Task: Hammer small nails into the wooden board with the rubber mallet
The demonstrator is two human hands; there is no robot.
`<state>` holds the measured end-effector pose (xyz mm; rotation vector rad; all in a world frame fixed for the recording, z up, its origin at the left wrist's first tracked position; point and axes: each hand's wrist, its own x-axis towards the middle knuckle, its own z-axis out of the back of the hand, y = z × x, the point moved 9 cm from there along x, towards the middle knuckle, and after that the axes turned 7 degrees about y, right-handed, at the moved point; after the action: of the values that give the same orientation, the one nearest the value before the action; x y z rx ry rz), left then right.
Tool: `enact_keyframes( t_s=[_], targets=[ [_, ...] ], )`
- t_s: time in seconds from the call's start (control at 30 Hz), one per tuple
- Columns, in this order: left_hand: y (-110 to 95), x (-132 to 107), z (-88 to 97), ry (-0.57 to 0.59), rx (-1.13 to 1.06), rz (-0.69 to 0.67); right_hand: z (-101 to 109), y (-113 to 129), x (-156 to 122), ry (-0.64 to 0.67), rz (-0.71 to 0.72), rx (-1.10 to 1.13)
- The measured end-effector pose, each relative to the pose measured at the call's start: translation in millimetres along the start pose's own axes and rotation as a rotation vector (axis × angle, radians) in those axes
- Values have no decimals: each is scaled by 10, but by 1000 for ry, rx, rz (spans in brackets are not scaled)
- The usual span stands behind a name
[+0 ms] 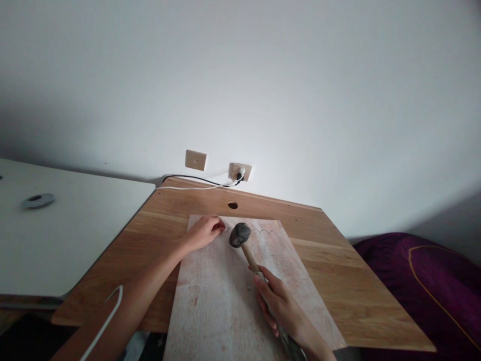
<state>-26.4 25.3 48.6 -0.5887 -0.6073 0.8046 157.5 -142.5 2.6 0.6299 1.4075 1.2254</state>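
My right hand is wrapped round the handle of a rubber mallet. Its black head is over the upper part of a pale, whitewashed wooden board. Near the board's far left corner, the fingertips of my left hand are pinched together low over the surface. What they hold, if anything, is too small to make out. Just right of those fingertips is a small nail. Several thin nails stand in a row beyond the mallet head. Another nail shows on the board beside my right hand.
Under the board is a wooden tabletop with a cable hole. Cables run along its back edge to a wall socket. A white table bearing a roll of tape adjoins at left. Purple fabric lies at right.
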Motion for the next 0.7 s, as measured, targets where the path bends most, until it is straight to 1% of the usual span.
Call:
enact_keyframes(
  t_s=[0.13, 0.3, 0.43, 0.5, 0.57, 0.63, 0.7],
  targets=[
    [43, -20, 54, -86, 41, 27, 6, 13, -13, -21, -12, -9],
    [47, -8, 28, -47, 83, 44, -21, 71, 6, -35, 28, 3],
    [5, -15, 1, 10, 57, -25, -4, 298, 66, -65, 99, 14],
    [2, -33, 0, 25, 58, -41, -23, 442, 125, -49, 137, 3],
    [15, -52, 7, 24, 82, -32, -61, 539, 200, -22, 152, -3],
    [38, -65, 16, 11, 105, -6, -114, 560, 276, 14, 135, -12],
    [54, -68, 19, 0, 107, 14, -164, 515, 326, 48, 103, -25]
  ],
)
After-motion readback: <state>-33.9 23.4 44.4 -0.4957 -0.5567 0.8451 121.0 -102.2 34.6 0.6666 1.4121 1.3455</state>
